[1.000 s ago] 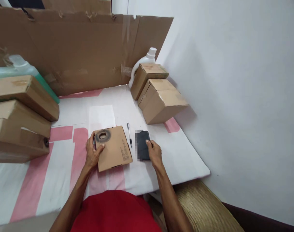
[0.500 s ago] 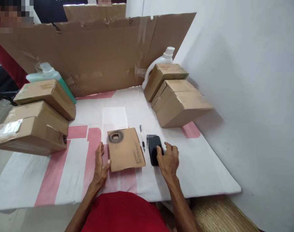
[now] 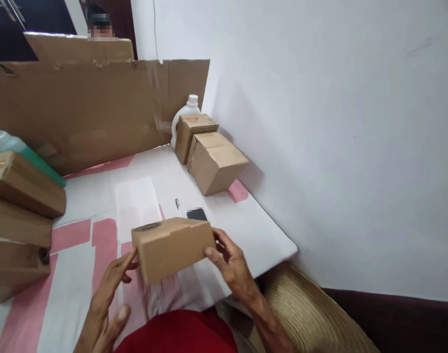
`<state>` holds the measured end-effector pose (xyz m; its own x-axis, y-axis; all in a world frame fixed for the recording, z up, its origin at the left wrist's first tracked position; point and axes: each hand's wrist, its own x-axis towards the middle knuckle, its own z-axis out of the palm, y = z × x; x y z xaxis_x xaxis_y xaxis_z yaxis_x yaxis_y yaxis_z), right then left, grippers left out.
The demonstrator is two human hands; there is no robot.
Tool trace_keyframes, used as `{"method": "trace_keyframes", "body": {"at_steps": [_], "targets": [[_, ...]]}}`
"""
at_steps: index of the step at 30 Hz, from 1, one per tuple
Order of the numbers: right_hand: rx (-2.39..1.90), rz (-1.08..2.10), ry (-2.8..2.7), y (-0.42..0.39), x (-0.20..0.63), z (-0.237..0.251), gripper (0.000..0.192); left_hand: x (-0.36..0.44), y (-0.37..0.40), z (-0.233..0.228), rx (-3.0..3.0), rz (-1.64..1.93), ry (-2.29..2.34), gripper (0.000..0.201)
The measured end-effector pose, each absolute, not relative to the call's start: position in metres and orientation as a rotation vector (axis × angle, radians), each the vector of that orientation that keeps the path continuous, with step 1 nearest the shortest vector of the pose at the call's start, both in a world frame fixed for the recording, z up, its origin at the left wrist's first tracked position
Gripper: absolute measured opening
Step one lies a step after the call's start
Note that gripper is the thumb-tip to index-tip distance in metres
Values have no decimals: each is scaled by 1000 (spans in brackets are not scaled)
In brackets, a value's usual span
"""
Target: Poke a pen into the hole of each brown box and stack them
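A small brown cardboard box [image 3: 175, 252] is raised above the table and tilted, with one long side facing me. The dark ring mark on its top shows only as a sliver at the far left. My right hand [image 3: 233, 264] grips the box's right end, thumb on the near side and fingers behind. At the left end, my left hand [image 3: 111, 287] has its fingertips against or just beside the corner, its thumb well apart. Beyond the box lies a black phone [image 3: 197, 214], partly hidden by it. A pen [image 3: 177, 206] rests left of the phone.
Two cardboard boxes [image 3: 218, 162] and a white jug [image 3: 192, 105] stand by the wall. More boxes [image 3: 17, 235] and a green-liquid bottle [image 3: 39, 162] are at left. A cardboard panel [image 3: 98, 103] closes the back; a person's head shows above it. White paper [image 3: 137, 201] lies mid-table.
The cardboard box has been lifted off the table and tipped. My right hand has left the phone and now grips the box. The view has swung right.
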<state>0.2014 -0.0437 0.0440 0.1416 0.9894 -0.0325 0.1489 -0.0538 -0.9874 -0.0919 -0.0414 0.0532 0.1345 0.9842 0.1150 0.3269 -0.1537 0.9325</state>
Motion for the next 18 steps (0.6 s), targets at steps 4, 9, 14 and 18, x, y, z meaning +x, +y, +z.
{"method": "trace_keyframes", "body": {"at_steps": [4,9,14,18], "targets": [[-1503,611,-1048,-41,245,77,45,-28,-16,75,1661,945,1041,78],[-1654,270,-911,0,318,63,54,77,30,36,1655,705,752,85],[-1644,365,-834,62,381,30,69,155,80,-8,1621,612,815,110],[-1583,386,-840,85,388,21,69,181,101,-9,1613,660,829,112]]}}
